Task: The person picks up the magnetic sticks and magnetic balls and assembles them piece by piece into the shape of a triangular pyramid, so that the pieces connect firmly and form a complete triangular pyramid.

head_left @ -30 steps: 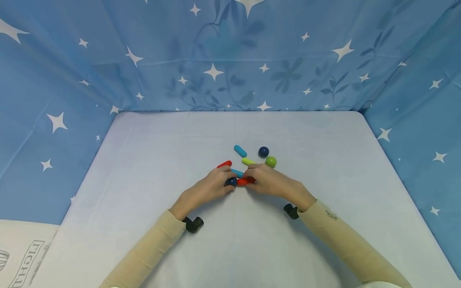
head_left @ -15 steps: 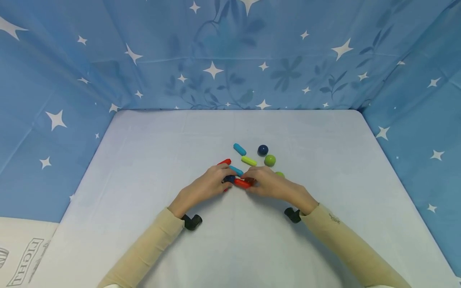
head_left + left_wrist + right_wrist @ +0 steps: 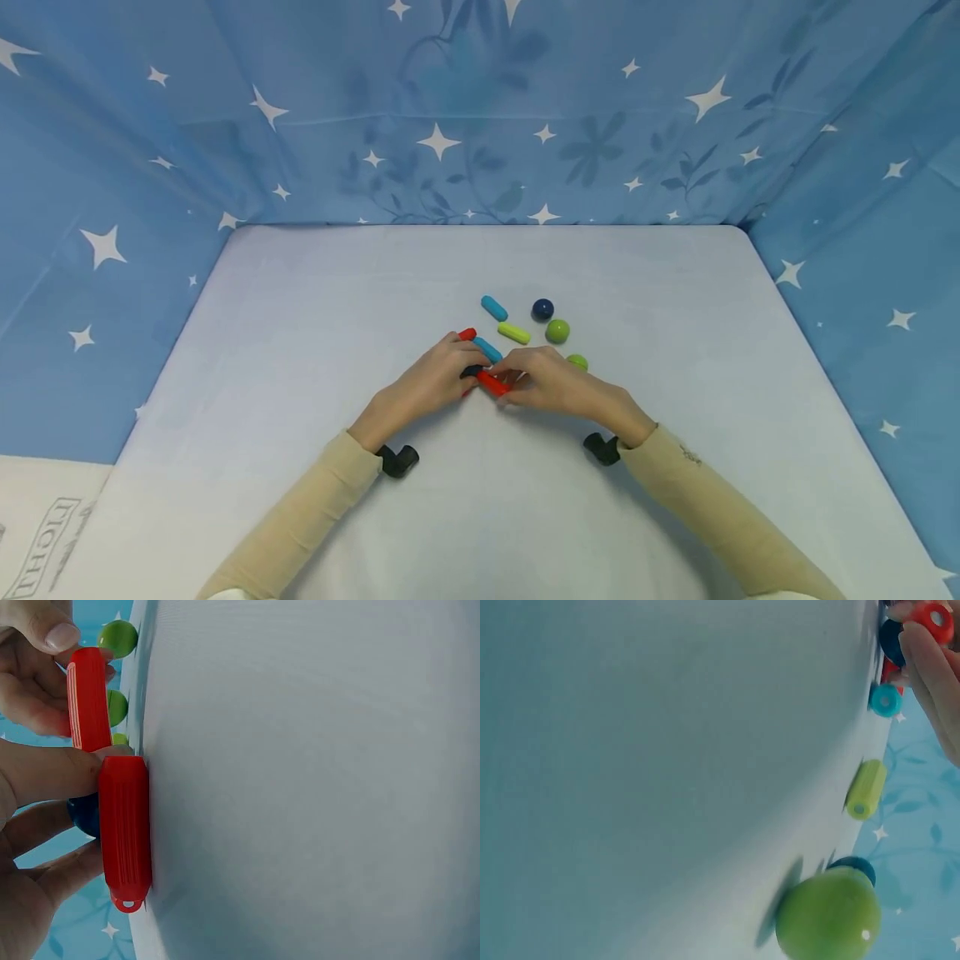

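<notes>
My left hand (image 3: 435, 382) grips a dark blue ball (image 3: 85, 815) between thumb and fingers. A ribbed red rod (image 3: 125, 829) with a small loop at its end stands against that ball in the left wrist view, partly hiding it. My right hand (image 3: 551, 383) pinches another red rod (image 3: 492, 383), tilted, its far end right at the ball and the left thumb. Just beyond the fingertips lies a blue rod (image 3: 487, 349). A further red piece (image 3: 467, 334) pokes out behind the left hand, mostly covered.
Behind the hands lie a light blue rod (image 3: 494, 307), a yellow-green rod (image 3: 513, 332), a dark blue ball (image 3: 543, 310) and a green ball (image 3: 557, 331). Another green ball (image 3: 577, 362) sits close behind the right hand. Blue curtains (image 3: 450, 108) rise at the white table's (image 3: 337, 283) back and sides.
My right hand has shifted slightly left with the red rod, which now slants up toward the left hand's ball. The second green ball has come out from behind the right hand.
</notes>
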A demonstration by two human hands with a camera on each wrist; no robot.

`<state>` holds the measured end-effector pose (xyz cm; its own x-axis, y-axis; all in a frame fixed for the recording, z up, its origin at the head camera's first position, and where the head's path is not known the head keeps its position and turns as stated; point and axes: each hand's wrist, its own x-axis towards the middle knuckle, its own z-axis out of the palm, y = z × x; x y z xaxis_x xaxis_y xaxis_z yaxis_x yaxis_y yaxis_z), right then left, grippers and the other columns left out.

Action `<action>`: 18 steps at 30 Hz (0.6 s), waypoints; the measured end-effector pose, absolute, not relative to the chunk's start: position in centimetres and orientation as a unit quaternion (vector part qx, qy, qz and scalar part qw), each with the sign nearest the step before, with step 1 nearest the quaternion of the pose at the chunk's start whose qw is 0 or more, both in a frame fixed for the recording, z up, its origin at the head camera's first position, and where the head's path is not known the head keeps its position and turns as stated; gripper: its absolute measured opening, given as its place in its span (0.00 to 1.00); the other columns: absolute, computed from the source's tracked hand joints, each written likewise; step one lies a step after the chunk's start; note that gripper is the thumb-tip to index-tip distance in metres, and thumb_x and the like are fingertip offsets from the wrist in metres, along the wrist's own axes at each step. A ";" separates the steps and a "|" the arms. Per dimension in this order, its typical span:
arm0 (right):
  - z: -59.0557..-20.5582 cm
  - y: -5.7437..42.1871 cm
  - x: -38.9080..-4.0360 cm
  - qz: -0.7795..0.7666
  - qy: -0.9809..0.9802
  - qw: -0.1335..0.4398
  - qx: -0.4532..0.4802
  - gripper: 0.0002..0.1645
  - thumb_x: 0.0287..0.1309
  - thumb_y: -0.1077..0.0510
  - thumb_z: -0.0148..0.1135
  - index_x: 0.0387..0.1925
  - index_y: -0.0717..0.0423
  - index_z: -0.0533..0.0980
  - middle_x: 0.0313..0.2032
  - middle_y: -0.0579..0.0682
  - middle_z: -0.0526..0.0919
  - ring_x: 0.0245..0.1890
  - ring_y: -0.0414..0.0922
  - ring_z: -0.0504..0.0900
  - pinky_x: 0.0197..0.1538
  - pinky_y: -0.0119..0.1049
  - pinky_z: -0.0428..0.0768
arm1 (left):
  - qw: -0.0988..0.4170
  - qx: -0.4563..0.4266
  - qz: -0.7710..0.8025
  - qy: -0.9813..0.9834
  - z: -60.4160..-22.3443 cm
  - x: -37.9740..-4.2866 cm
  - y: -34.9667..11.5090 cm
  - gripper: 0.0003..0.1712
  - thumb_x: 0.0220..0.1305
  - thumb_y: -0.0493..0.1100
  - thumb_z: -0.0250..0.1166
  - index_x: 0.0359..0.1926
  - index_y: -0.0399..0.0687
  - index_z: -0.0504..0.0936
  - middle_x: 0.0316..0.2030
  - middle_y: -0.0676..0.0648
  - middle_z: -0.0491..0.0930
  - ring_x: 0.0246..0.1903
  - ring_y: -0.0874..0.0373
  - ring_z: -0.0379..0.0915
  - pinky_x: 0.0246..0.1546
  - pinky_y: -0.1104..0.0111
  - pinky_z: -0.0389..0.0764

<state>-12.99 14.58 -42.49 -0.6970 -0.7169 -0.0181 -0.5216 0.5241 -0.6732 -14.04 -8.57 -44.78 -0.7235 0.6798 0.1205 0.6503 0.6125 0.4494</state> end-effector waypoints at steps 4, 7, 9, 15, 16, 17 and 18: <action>-41.9 15.2 -13.0 -0.317 0.874 0.150 -0.336 0.21 0.61 0.61 0.72 0.55 0.62 0.82 0.48 0.52 0.87 0.45 0.45 0.87 0.49 0.37 0.87 | 0.039 0.369 0.247 0.895 -44.9 -14.1 -8.7 0.14 0.62 0.33 0.73 0.50 0.42 0.88 0.50 0.48 0.87 0.45 0.52 0.72 0.47 0.66 0.80; -41.6 16.0 -13.0 -0.302 0.889 0.133 -0.318 0.19 0.61 0.61 0.72 0.54 0.60 0.83 0.48 0.52 0.88 0.46 0.48 0.85 0.49 0.42 0.87 | 0.048 0.365 0.252 0.895 -44.8 -14.2 -8.7 0.15 0.62 0.33 0.73 0.50 0.42 0.88 0.52 0.48 0.87 0.48 0.51 0.74 0.50 0.64 0.81; -41.6 16.6 -13.1 -0.296 0.895 0.118 -0.311 0.18 0.61 0.61 0.72 0.53 0.60 0.83 0.49 0.52 0.88 0.46 0.49 0.84 0.49 0.45 0.86 | 0.050 0.365 0.255 0.894 -44.8 -14.2 -8.8 0.15 0.62 0.33 0.73 0.50 0.41 0.88 0.52 0.47 0.87 0.50 0.50 0.75 0.52 0.62 0.81; -41.5 18.4 -13.1 -0.279 0.914 0.091 -0.281 0.19 0.60 0.62 0.72 0.53 0.59 0.83 0.48 0.52 0.87 0.47 0.52 0.83 0.49 0.48 0.85 | 0.062 0.364 0.260 0.892 -44.9 -14.4 -8.6 0.16 0.61 0.32 0.74 0.51 0.40 0.88 0.52 0.45 0.87 0.57 0.48 0.78 0.71 0.51 0.70; -41.5 18.7 -13.2 -0.275 0.916 0.089 -0.277 0.19 0.60 0.62 0.72 0.54 0.59 0.83 0.48 0.53 0.87 0.47 0.52 0.83 0.50 0.49 0.84 | 0.064 0.363 0.261 0.892 -44.9 -14.5 -8.6 0.16 0.61 0.32 0.74 0.51 0.40 0.87 0.52 0.45 0.87 0.58 0.49 0.78 0.73 0.50 0.67; -41.5 18.9 -13.2 -0.272 0.919 0.087 -0.271 0.20 0.60 0.62 0.73 0.54 0.58 0.83 0.49 0.53 0.86 0.48 0.53 0.82 0.51 0.49 0.84 | 0.066 0.362 0.262 0.892 -44.9 -14.5 -8.6 0.16 0.61 0.32 0.74 0.51 0.40 0.87 0.53 0.45 0.86 0.58 0.49 0.78 0.72 0.50 0.67; -41.6 19.2 -13.2 -0.266 0.922 0.085 -0.267 0.20 0.60 0.62 0.73 0.54 0.58 0.83 0.50 0.54 0.86 0.50 0.53 0.82 0.53 0.51 0.84 | 0.069 0.361 0.264 0.892 -44.8 -14.5 -8.6 0.16 0.61 0.32 0.74 0.51 0.40 0.87 0.53 0.45 0.86 0.57 0.49 0.78 0.71 0.51 0.70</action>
<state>-13.23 19.23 -41.60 -0.8435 -0.5370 -0.0150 -0.4464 0.7161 -0.5366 -14.53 -8.61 -44.83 -0.7297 0.6804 0.0683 0.6076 0.5994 0.5211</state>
